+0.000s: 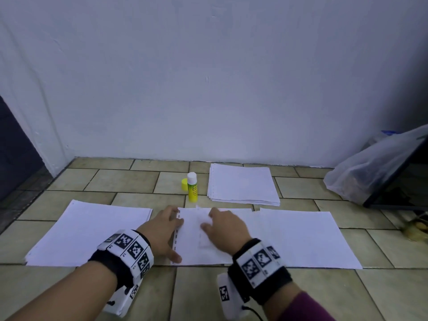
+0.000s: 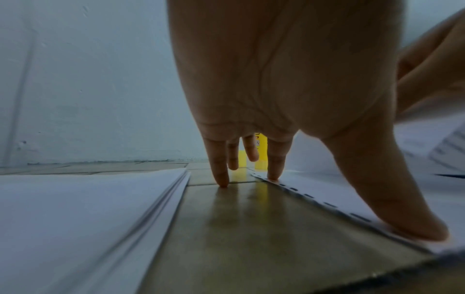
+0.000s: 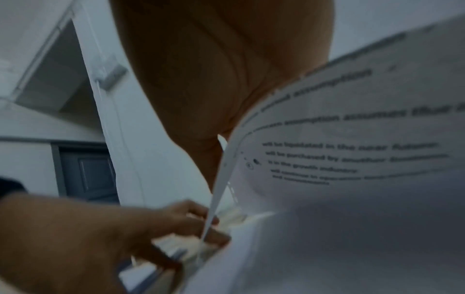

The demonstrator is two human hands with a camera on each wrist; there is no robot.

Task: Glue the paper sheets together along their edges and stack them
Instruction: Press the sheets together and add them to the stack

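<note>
A white sheet with a punched left edge (image 1: 194, 251) lies on the tiled floor in front of me. My left hand (image 1: 172, 235) presses that edge flat, with a straight fingertip (image 2: 273, 177) and the thumb (image 2: 415, 224) on the punched strip. My right hand (image 1: 215, 221) pinches a curled sheet (image 3: 352, 159) whose underside carries printed text; it is lifted over the middle sheet. An uncapped yellow glue stick (image 1: 192, 187) stands just beyond the hands, with its cap (image 1: 184, 184) beside it.
A stack of sheets (image 1: 92, 232) lies at the left, more paper (image 1: 305, 237) at the right, and another stack (image 1: 243, 184) at the back by the wall. A plastic bag (image 1: 370, 167) leans on a dark frame at the far right.
</note>
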